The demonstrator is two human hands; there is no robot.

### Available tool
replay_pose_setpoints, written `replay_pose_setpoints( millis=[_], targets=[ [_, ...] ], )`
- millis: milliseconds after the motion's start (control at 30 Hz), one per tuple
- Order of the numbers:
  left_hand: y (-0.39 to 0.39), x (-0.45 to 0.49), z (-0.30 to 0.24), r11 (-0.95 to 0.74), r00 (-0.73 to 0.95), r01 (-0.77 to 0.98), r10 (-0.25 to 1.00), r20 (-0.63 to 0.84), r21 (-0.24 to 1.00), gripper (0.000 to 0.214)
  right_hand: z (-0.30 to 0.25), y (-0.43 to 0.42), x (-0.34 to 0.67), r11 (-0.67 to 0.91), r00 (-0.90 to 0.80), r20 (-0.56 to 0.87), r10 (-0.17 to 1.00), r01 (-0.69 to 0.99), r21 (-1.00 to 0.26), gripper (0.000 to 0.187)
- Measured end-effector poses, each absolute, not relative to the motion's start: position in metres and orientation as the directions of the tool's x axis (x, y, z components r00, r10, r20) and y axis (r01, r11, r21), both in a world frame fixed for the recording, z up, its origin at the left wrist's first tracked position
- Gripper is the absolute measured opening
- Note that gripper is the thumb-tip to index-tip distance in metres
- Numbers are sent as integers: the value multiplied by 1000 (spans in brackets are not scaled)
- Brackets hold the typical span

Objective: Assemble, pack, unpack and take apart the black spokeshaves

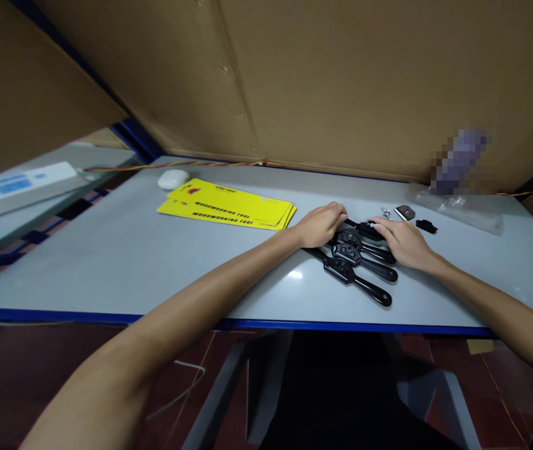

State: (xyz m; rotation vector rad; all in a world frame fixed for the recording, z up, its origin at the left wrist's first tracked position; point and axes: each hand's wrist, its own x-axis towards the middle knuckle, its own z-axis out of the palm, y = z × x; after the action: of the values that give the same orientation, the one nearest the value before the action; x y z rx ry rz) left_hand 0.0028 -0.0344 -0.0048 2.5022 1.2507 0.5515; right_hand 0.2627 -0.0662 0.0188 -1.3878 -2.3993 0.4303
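Several black spokeshaves lie side by side on the table. My left hand [321, 226] is closed, its fingers curled round the left handle of the farthest spokeshave [368, 230]. On that tool's other end, my right hand [406, 242] has closed, thumb and fingers at its body and right handle. Nearer to me are another spokeshave [347, 252] and the closest spokeshave [340, 270], their left handles partly under my left hand and forearm. Just beyond my right hand lie small silver screws [386, 213], a metal blade [405, 212] and a black cap piece [426, 225].
Yellow printed cards [229, 209] are stacked to the left, with a white rounded case [173, 179] behind them. A clear plastic bag [475, 214] lies at the back right. Cardboard walls [341, 81] enclose the table [121, 262]. A white power strip [17, 187] rests far left.
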Motion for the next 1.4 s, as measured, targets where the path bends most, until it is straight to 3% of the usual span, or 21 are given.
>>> replay_pose_setpoints(
  millis=[233,500,733,933,1067,1200,1300,1400],
  targets=[
    [-37,4,-6,-585,554,683,805,212,438,31,16,-62,260,425,-400,148,905,816,-391,41],
    [-36,7,-5,-573,534,674,814,229,466,35,26,-66,260,432,-435,94,896,799,-418,38],
    [-51,15,8,-454,344,759,888,305,466,29,27,-67,262,492,-495,116,861,755,-433,41],
    [-53,11,17,-428,190,756,868,460,495,38,26,-65,262,496,-499,114,859,756,-427,42],
    [-60,2,26,-572,346,684,801,489,453,34,28,-70,259,473,-474,117,873,762,-441,39],
    [-74,1,27,-738,650,625,672,353,254,53,25,-76,257,490,-468,156,870,784,-382,34],
    [-82,7,18,-707,678,676,708,201,209,78,23,-78,257,518,-481,191,856,801,-300,35],
    [-85,10,7,-673,665,704,737,124,228,86,25,-79,257,542,-507,204,837,817,-197,37]
  ],
)
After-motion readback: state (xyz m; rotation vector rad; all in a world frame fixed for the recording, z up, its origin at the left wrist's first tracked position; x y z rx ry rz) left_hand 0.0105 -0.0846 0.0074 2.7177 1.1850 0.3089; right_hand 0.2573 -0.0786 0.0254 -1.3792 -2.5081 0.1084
